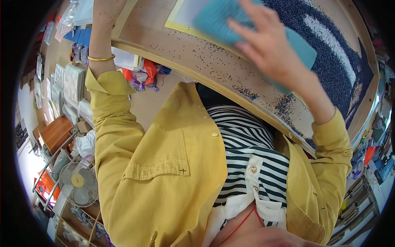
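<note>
My right hand (269, 47) lies on a teal cloth (216, 22), its fingers spread out and slightly blurred by motion. Under the cloth is a white sheet with a yellow border (175, 15), partly covered. Both are inside a shallow wooden tray (148, 55). Dark blue tiny beads (329, 66) are heaped thickly along the tray's right side, and loose ones are scattered over its bare bottom. At the tray's upper left edge is my left hand (109, 7). The picture's top edge cuts it off, so its fingers do not show.
Below the tray's left rim lie small bags in red and purple (146, 74). At far left are stacked clear packages (74, 84), a wooden box (56, 133) and a grey fan (78, 184). More goods and a rack (358, 201) stand at right. The tray's near rim runs close to my body.
</note>
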Motion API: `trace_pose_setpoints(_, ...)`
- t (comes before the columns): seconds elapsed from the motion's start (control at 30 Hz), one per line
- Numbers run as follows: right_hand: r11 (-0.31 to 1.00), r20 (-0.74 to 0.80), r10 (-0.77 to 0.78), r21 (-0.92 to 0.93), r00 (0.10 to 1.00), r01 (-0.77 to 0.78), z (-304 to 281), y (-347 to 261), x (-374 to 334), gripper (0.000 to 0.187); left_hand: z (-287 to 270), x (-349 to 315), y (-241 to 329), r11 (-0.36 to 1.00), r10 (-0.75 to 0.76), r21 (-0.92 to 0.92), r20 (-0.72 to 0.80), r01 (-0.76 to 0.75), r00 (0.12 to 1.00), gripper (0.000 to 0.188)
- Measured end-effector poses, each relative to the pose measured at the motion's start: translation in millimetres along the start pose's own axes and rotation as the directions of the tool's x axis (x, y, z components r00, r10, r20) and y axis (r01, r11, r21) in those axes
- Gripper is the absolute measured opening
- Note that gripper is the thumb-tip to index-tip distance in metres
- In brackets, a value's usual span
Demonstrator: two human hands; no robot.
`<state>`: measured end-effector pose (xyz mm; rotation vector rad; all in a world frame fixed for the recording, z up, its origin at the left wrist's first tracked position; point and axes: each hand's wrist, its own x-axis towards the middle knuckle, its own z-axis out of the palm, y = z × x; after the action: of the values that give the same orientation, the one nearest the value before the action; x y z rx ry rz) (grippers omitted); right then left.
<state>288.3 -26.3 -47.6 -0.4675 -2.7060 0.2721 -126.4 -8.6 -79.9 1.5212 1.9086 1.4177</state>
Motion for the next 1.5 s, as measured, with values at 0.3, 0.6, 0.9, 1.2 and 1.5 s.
trace_pose_setpoints(0.3,0.774,0.493,0.516,0.082,0.701,-0.627,-11,38,55,0.040,19,-13,52,0.985,-0.116,0.135,0.058,0.107,0.992,0.023)
trace_pose_setpoints(0.6,0.991,-0.024,0.119,0.068,0.993,-0.117,8,-9,18,0.047,20,-16,63,0.988,-0.153,-0.015,0.094,0.155,0.984,0.027)
trace_pose_setpoints(0.9,0.787,-0.170,0.426,-0.414,0.889,-0.457,10,32,33,0.055,21,-15,71,0.996,-0.086,0.040,0.122,0.081,0.989,0.023)
trace_pose_setpoints(1.2,0.806,-0.115,0.469,-0.350,0.876,-0.478,11,3,23,0.065,20,-16,76,0.978,0.165,0.104,0.145,-0.181,0.976,0.018)
trace_pose_setpoints(1.5,0.446,-0.265,0.553,-0.706,0.790,-0.550,-9,34,-73,0.058,19,-21,89,0.967,0.212,0.111,0.147,-0.229,0.966,0.022)
